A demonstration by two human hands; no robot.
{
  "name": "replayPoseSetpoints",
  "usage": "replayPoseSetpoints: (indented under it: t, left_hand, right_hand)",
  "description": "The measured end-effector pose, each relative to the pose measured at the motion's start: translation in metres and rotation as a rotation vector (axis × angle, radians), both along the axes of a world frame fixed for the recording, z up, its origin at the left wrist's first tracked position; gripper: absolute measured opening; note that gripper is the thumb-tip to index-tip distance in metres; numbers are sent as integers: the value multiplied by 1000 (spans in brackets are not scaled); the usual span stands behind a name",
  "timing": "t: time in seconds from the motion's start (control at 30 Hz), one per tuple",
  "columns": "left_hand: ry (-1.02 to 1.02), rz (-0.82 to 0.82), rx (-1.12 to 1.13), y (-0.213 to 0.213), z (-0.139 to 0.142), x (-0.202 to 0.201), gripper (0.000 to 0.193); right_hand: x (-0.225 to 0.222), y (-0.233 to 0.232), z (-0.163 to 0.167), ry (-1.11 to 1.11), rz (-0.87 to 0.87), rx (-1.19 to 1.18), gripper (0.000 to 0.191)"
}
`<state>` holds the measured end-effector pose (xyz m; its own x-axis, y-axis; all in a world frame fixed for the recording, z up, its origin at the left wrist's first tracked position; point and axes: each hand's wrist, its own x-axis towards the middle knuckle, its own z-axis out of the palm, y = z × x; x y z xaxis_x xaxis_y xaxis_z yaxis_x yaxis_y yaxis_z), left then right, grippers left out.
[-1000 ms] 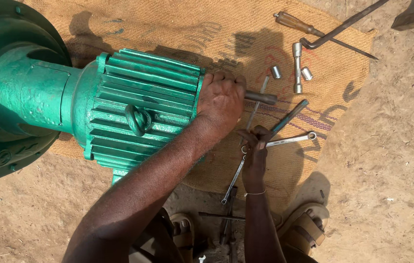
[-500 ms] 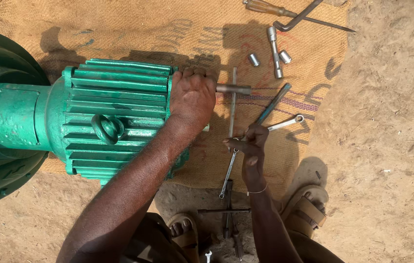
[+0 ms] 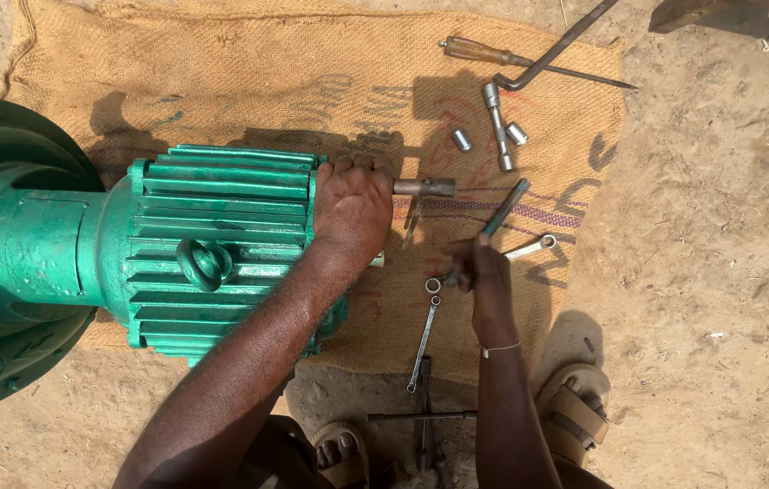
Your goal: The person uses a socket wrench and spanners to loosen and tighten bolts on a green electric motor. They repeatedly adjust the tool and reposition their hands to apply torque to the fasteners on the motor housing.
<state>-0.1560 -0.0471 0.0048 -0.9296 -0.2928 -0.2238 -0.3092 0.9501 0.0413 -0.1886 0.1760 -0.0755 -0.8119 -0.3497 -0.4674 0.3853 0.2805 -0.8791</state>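
Left hand: the left hand (image 3: 353, 206) lies flat on the end of the green ribbed motor (image 3: 212, 244), fingers curled over its top edge, beside the protruding steel shaft (image 3: 424, 187).
Right hand: the right hand (image 3: 482, 272) has its fingers closed around a dark tool handle (image 3: 504, 208), a ring spanner (image 3: 424, 333) just beside it.
Sack: the burlap sack (image 3: 221, 81), spread on sandy ground, carries faded dark lettering and a striped purple band.
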Motion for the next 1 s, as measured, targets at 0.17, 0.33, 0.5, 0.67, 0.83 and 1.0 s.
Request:
replayPoseSetpoints:
  t: [0.17, 0.33, 0.5, 0.67, 0.83, 1.0]
  left_hand:
    - [-34, -15, -13, -3, -14, 1, 46]
    - [17, -117, 3, -8, -25, 5, 27]
    - [145, -93, -148, -12, -31, 2, 35]
    - [228, -16, -70, -10, -46, -3, 29]
    - [453, -61, -37, -9, -56, 0, 27]
    - [326, -103, -257, -10, -51, 0, 43]
  right_hand:
    - [-5, -69, -56, -778, -40, -334, 78]
    - [-131, -141, -1, -337, 235, -622, 76]
    - [-87, -69, 31, 558, 270, -480, 81]
    - [26, -41, -71, 296, 128, -298, 74]
    - [-53, -113, -72, -40, -20, -700, 69]
    - [-128, -104, 1, 412, 275, -502, 95]
